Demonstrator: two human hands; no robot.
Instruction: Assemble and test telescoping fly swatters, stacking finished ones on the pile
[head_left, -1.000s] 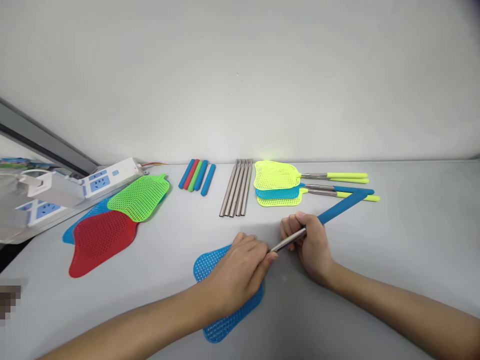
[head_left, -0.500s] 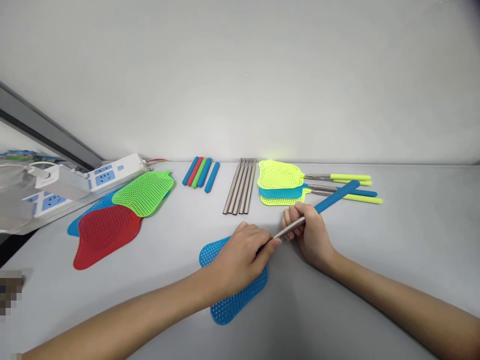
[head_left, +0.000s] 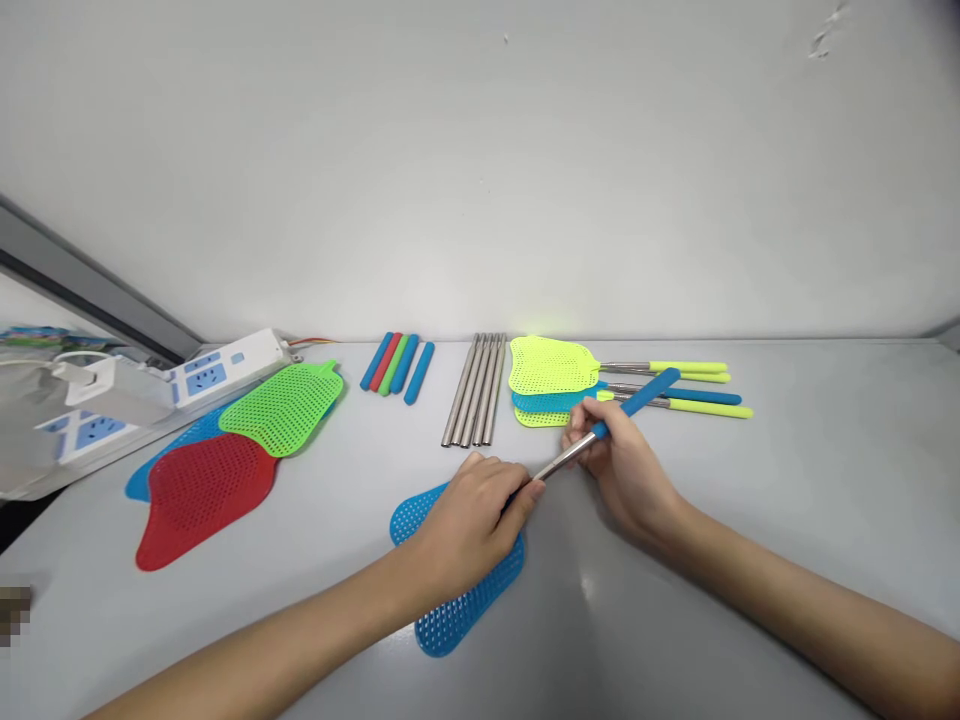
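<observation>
A blue fly swatter lies at a slant in front of me, its perforated blue head (head_left: 457, 615) partly under my left forearm. My left hand (head_left: 480, 510) is closed around the swatter's neck, where the metal rod (head_left: 559, 462) comes out between thumb and fingers; the joint itself is hidden. Higher up, my right hand (head_left: 615, 450) pinches the lower end of the blue handle grip (head_left: 651, 392) where it meets the rod. The grip points up and to the right, passing in view over finished-looking swatters (head_left: 555, 367) with yellow and blue heads.
Several metal rods (head_left: 474, 390) lie side by side at the back middle. Left of them are coloured handle grips (head_left: 397, 365). Red (head_left: 206, 490), green (head_left: 285, 405) and blue swatter heads overlap at left, beside white power strips (head_left: 229, 362). A wall rises behind the table.
The blue grip has moved down and left along the rod, so less metal shows, and my right fingers now touch its lower end. My left hand keeps its hold. The camera view has shifted slightly.
</observation>
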